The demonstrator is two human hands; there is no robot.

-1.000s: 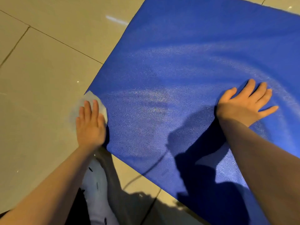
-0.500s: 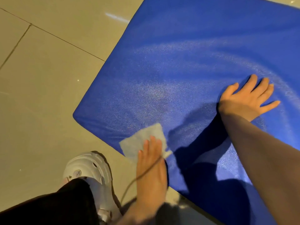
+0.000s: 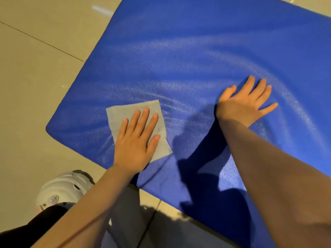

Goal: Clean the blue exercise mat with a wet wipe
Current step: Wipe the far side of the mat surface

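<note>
The blue exercise mat (image 3: 188, 51) lies flat on the tiled floor, its near corner at the lower left, with pale curved wipe streaks across it. A grey-white wet wipe (image 3: 123, 111) lies spread on the mat near that corner. My left hand (image 3: 137, 138) presses flat on the wipe, fingers straight and slightly spread. My right hand (image 3: 245, 102) rests flat on the bare mat to the right, fingers spread, with its dark shadow falling below it.
Beige floor tiles (image 3: 35, 77) with thin grout lines surround the mat on the left and bottom. A white clog shoe (image 3: 62, 188) and a dark trouser leg sit at the lower left, close to the mat's near edge.
My left hand has slid the wipe from the mat's left edge along the near edge, then up onto the mat surface near the corner. My right hand has stayed planted on the mat.
</note>
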